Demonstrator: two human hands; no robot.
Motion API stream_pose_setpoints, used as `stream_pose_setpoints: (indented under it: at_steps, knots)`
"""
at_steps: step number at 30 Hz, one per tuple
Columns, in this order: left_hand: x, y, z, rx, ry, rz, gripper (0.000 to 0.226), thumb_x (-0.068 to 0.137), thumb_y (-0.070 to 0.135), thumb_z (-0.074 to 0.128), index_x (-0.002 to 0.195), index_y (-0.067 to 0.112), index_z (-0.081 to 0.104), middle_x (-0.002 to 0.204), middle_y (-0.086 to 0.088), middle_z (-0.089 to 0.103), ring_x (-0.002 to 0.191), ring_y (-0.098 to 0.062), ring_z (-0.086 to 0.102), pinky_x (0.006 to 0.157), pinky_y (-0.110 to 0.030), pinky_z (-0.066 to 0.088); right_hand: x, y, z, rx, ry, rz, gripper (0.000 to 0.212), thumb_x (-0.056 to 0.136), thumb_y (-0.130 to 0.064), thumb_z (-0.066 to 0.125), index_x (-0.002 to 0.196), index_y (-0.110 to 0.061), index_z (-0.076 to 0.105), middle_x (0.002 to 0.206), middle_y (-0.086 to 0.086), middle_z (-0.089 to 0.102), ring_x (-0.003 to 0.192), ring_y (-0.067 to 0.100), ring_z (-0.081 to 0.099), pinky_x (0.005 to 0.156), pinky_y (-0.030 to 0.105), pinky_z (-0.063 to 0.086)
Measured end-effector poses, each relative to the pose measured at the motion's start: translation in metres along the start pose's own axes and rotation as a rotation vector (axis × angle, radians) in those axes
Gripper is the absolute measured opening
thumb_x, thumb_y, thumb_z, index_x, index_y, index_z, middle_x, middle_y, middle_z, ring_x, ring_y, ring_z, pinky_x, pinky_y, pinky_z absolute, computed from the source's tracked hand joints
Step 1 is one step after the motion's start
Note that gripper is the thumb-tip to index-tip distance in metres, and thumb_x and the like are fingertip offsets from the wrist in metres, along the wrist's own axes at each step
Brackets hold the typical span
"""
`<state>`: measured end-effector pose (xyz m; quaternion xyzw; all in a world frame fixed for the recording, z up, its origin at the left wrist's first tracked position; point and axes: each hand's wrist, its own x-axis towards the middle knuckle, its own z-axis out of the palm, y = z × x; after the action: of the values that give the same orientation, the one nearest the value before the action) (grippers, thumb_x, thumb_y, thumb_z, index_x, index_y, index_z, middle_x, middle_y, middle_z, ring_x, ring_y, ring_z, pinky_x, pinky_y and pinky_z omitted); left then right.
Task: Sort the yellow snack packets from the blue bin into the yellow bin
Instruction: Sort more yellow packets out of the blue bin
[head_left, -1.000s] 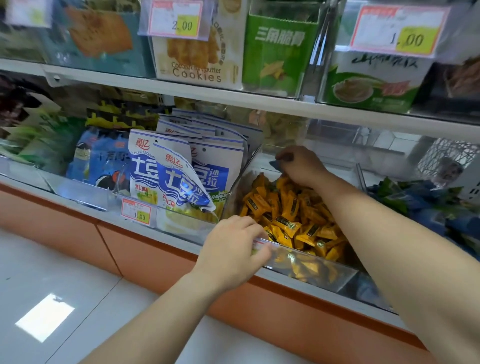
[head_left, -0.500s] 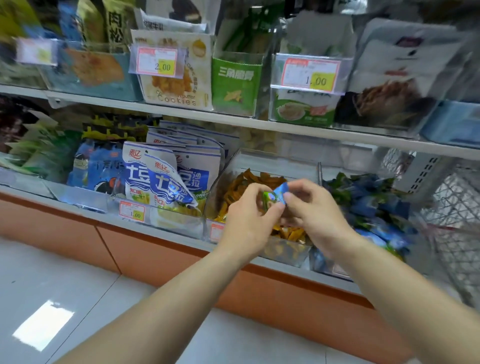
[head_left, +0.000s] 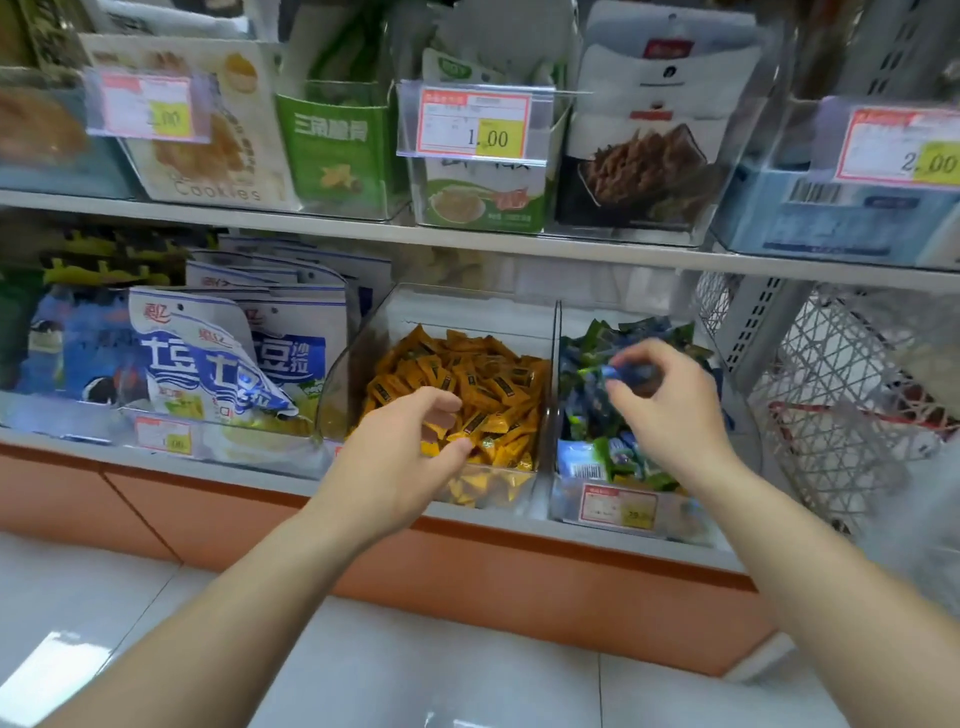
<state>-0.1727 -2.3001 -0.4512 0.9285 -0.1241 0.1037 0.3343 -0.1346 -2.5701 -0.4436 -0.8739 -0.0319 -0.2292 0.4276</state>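
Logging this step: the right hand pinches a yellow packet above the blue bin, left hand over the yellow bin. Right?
No: the head view shows the right hand pinching a blue packet, not yellow. The rest holds.

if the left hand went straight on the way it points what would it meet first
The left hand would likely meet the heaped yellow snack packets first; depth is unclear, so it may be touching them.

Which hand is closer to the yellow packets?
Left. The left hand hovers right over the yellow packets. The right hand is off to their right, above the blue packets, pinching a blue packet.
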Motion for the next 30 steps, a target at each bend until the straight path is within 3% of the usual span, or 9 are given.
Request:
stream_pose_setpoints:
  at_steps: [3, 6, 10, 12, 16, 19, 21, 25, 30]
  knots:
    - [0.004, -0.014, 0.007, 0.123, -0.008, 0.023, 0.041, 0.092, 0.039, 0.064, 0.131, 0.029, 0.056, 0.125, 0.016, 0.059, 0.113, -0.001, 0.054, 0.095, -0.021, 0.043, 0.033, 0.014, 0.009, -0.126, 0.007, -0.083, 0.017, 0.085, -0.015, 0.072, 0.092, -0.030, 0.067, 0.099, -0.005, 0.067, 0.088, 0.011, 0.065, 0.081, 0.025, 0.050]
    - [0.010, -0.026, 0.010, 0.156, 0.001, 0.006, 0.039, 0.091, 0.038, 0.064, 0.129, 0.029, 0.057, 0.127, 0.013, 0.058, 0.118, -0.006, 0.053, 0.098, -0.025, 0.043, 0.065, 0.018, 0.021, -0.258, 0.043, -0.141, 0.013, 0.090, -0.019, 0.067, 0.102, -0.022, 0.069, 0.107, -0.001, 0.056, 0.093, 0.019, 0.063, 0.081, 0.024, 0.045]
    - [0.018, -0.040, 0.006, 0.170, 0.085, -0.023, 0.037, 0.091, 0.037, 0.064, 0.126, 0.028, 0.059, 0.123, 0.011, 0.059, 0.116, -0.011, 0.054, 0.097, -0.029, 0.046, 0.088, 0.015, 0.036, -0.717, -0.213, -0.070, 0.029, 0.097, -0.044, 0.051, 0.110, -0.028, 0.071, 0.112, 0.003, 0.063, 0.101, 0.029, 0.060, 0.080, 0.035, 0.051]
    - [0.019, -0.049, 0.003, 0.199, 0.126, -0.038, 0.038, 0.090, 0.038, 0.064, 0.127, 0.029, 0.059, 0.123, 0.011, 0.057, 0.116, -0.012, 0.052, 0.096, -0.030, 0.045, 0.088, 0.005, 0.041, -0.791, -0.216, -0.052, 0.034, 0.097, -0.044, 0.045, 0.103, -0.026, 0.073, 0.105, 0.006, 0.066, 0.094, 0.030, 0.060, 0.078, 0.037, 0.052]
    - [0.018, -0.070, -0.005, 0.307, 0.231, -0.059, 0.055, 0.086, 0.039, 0.070, 0.136, 0.022, 0.055, 0.133, 0.004, 0.054, 0.124, -0.019, 0.046, 0.099, -0.034, 0.044, 0.079, -0.024, 0.070, -0.686, -0.119, -0.215, 0.022, 0.092, -0.039, 0.049, 0.097, -0.031, 0.069, 0.106, 0.000, 0.061, 0.099, 0.026, 0.055, 0.070, 0.033, 0.039]
    - [0.017, -0.079, -0.009, 0.331, 0.231, -0.093, 0.072, 0.085, 0.043, 0.071, 0.147, 0.019, 0.043, 0.144, 0.002, 0.046, 0.134, -0.018, 0.038, 0.106, -0.033, 0.041, 0.080, -0.055, 0.118, -0.369, -0.448, -0.287, 0.019, 0.092, -0.042, 0.052, 0.101, -0.036, 0.067, 0.104, -0.010, 0.063, 0.096, 0.013, 0.057, 0.074, 0.031, 0.045]
    - [0.015, -0.083, -0.008, 0.364, 0.229, -0.089, 0.079, 0.084, 0.045, 0.072, 0.150, 0.019, 0.037, 0.149, 0.002, 0.041, 0.137, -0.018, 0.035, 0.107, -0.032, 0.040, 0.088, -0.068, 0.158, -0.255, -0.615, -0.292, 0.022, 0.095, -0.032, 0.054, 0.110, -0.030, 0.069, 0.113, -0.006, 0.066, 0.103, 0.012, 0.058, 0.082, 0.026, 0.043]
    - [0.013, -0.093, -0.010, 0.340, 0.245, -0.156, 0.091, 0.081, 0.055, 0.072, 0.152, 0.020, 0.027, 0.153, 0.002, 0.033, 0.138, -0.020, 0.029, 0.107, -0.033, 0.038, 0.114, -0.066, 0.223, -0.398, -0.713, -0.215, 0.031, 0.095, -0.023, 0.053, 0.122, -0.021, 0.067, 0.128, 0.004, 0.063, 0.116, 0.022, 0.056, 0.085, 0.025, 0.038]
    - [0.016, -0.107, -0.008, 0.249, 0.204, -0.193, 0.098, 0.081, 0.059, 0.071, 0.155, 0.024, 0.017, 0.154, 0.004, 0.035, 0.142, -0.016, 0.031, 0.109, -0.034, 0.038, 0.137, -0.054, 0.250, -0.496, -0.780, -0.099, 0.030, 0.084, -0.028, 0.065, 0.113, -0.021, 0.067, 0.119, 0.006, 0.065, 0.095, 0.019, 0.055, 0.076, 0.028, 0.043]
